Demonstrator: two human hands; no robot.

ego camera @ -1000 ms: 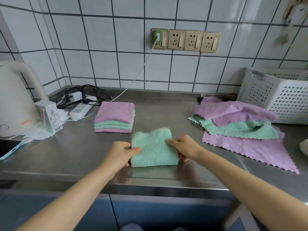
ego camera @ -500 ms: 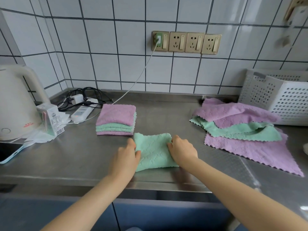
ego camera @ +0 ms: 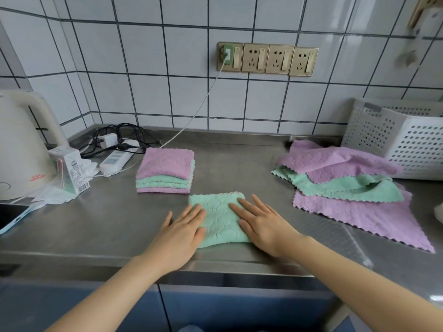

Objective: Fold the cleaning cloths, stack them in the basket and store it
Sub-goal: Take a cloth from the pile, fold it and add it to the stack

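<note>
A folded green cloth (ego camera: 219, 218) lies on the steel counter (ego camera: 119, 224) near its front edge. My left hand (ego camera: 183, 232) lies flat with straight fingers on the cloth's left side. My right hand (ego camera: 262, 224) presses flat on its right side. Behind and to the left sits a stack of folded cloths (ego camera: 165, 171), purple on top, green and purple below. At the right lies a loose pile of unfolded purple and green cloths (ego camera: 347, 188). The white perforated basket (ego camera: 407, 142) stands at the back right against the tiled wall.
A white kettle (ego camera: 19, 149) stands at the far left with a small carton (ego camera: 69, 168) beside it. A power strip (ego camera: 117, 160) with tangled black cables lies at the back left. A white cable runs from it up to the wall sockets (ego camera: 267, 58).
Both hands gripped the green cloth's side edges before. Now they have opened and lie flat on top of it, pressing it down.
</note>
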